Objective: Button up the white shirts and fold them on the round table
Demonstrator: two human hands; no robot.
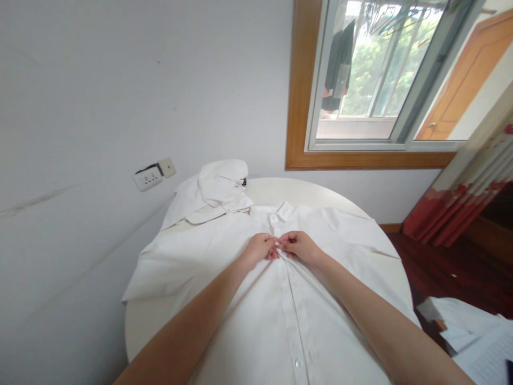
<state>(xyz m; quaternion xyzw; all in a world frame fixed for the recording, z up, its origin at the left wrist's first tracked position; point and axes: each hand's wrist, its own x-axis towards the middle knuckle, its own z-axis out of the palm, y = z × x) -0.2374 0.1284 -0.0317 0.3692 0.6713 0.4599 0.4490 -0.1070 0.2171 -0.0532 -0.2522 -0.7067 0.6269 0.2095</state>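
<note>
White socket plate [146, 179], on the wall at left; next, a crumpled white cloth [218, 187] on the far left of the round table [296, 188]. Left hand [258, 249]: narrowed, pinching the front of a white shirt [260, 310], spread across the table with its collar [286, 210] far. Right hand [300, 247]: likewise pinching the shirt front, just beside the left; detail between them too small to tell. Far right: window [428, 75], then red-and-cream curtain [460, 200]; near right, papers [487, 347].
</note>
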